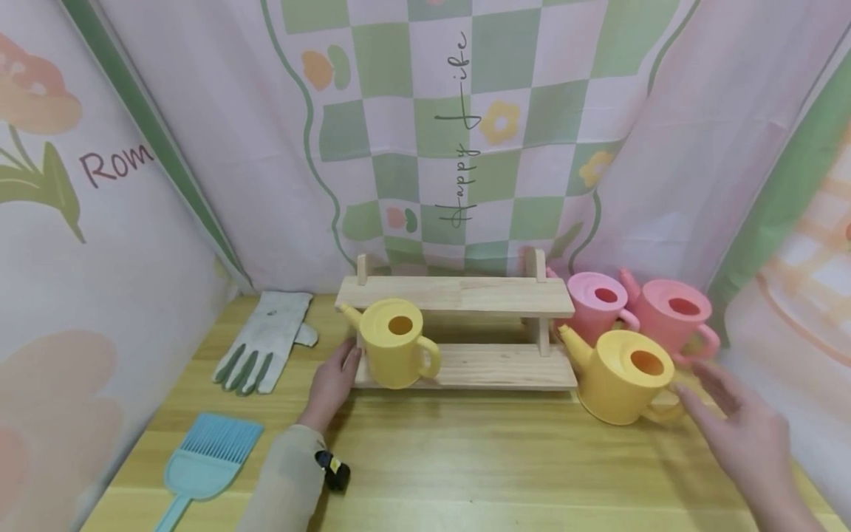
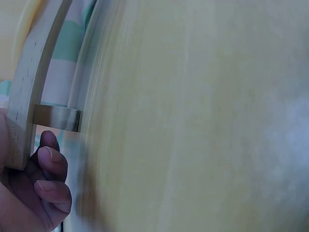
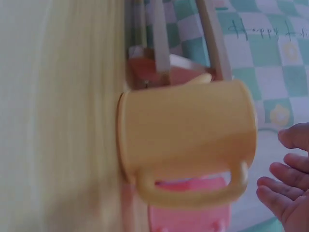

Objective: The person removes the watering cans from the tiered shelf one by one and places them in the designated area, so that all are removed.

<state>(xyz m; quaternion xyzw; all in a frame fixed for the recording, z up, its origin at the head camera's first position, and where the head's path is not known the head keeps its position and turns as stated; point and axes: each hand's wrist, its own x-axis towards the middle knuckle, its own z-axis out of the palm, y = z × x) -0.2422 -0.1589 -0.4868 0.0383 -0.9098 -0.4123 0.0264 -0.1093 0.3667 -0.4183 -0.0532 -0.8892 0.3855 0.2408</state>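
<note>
My left hand [image 1: 332, 386] grips the left end of the lower board of a two-tier wooden shelf [image 1: 459, 294]; its fingers curl beneath the board's end [image 2: 21, 111] in the left wrist view. On that lower board, at the left, stands a yellow watering can [image 1: 392, 353], spout left and handle right. A second yellow watering can [image 1: 612, 384] stands upright on the table just right of the shelf. Beside its handle my right hand [image 1: 747, 432] has its fingers spread and holds nothing. The right wrist view shows those fingers [image 3: 282, 174] apart from the can.
Behind the right yellow can stand a pink watering can [image 1: 588, 299] and a darker pink one [image 1: 668, 314]. White gardening gloves [image 1: 275, 336] with green fingertips and a light-blue brush [image 1: 206, 462] lie on the table's left side. A patterned curtain [image 1: 439, 133] hangs behind the shelf.
</note>
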